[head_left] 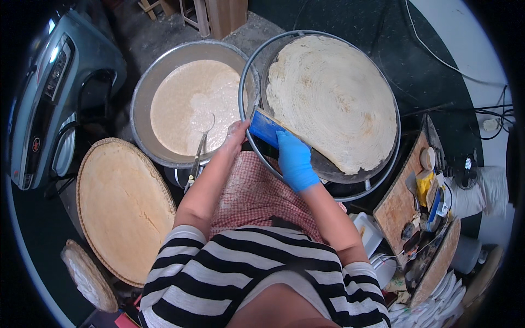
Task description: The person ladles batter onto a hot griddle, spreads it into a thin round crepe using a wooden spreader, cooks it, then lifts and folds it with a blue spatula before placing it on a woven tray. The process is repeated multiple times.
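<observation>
My right hand (293, 159), in a blue glove, grips a flat blue scraper (263, 129) with a tan edge. The scraper lies slanted over the near left rim of a round dark griddle (330, 169). A wide, thin pancake (336, 104) with ring-shaped streaks covers most of that griddle, its near left edge close to the scraper. Bare and closed, my left hand (237, 135) is at the metal ring (242, 90) around the griddle, beside the scraper's left end. Its fingertips are partly hidden, but they seem to hold the ring.
Left of the griddle stands a large metal basin (140, 115) of pale batter (183, 104), with a ladle (202, 143) resting in it. A round woven tray (123, 208) is at lower left. On the right, a wooden board (395, 203) borders assorted small items. A grey machine (65, 87) stands far left.
</observation>
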Demonstrator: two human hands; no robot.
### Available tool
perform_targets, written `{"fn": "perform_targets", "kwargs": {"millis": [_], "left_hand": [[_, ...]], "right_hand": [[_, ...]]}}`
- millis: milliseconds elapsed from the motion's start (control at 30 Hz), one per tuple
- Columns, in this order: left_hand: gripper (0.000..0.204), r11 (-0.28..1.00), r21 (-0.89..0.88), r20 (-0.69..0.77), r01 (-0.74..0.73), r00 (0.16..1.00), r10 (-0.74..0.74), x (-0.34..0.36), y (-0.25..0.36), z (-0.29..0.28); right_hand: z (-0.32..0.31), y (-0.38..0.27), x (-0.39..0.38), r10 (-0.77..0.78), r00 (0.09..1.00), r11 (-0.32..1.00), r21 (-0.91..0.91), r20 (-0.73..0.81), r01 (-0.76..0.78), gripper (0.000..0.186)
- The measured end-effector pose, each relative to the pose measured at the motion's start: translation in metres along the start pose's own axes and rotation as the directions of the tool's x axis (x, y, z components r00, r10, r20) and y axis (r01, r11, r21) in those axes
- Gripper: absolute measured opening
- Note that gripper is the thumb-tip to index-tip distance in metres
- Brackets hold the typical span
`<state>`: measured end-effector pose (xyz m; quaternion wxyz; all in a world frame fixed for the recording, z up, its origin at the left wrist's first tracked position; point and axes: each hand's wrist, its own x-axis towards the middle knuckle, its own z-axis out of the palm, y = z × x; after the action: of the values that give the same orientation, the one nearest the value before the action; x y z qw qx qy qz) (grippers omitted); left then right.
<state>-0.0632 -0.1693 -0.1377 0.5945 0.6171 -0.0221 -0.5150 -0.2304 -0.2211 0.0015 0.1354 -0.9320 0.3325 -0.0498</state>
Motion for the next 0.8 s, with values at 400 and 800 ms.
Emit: {"fn": "perform_targets", "kwargs": {"millis": [400,800], "left_hand": [[0.033,0.3,0.577,0.602,-0.759,0.644,0.472,-0.095,-0.128,0.059],[0.027,0.996,0.061,-0.096,-0.068,0.993,0.074,-0.059,-0.064,0.035]], "right_hand": [[0.008,0.003,0.018,-0.001,0.996,1.0,-0.022,-0.084,-0.001,0.021],[0.011,0.006,0.062,-0.052,0.992,0.996,-0.081,-0.116,0.043,0.014]]}}
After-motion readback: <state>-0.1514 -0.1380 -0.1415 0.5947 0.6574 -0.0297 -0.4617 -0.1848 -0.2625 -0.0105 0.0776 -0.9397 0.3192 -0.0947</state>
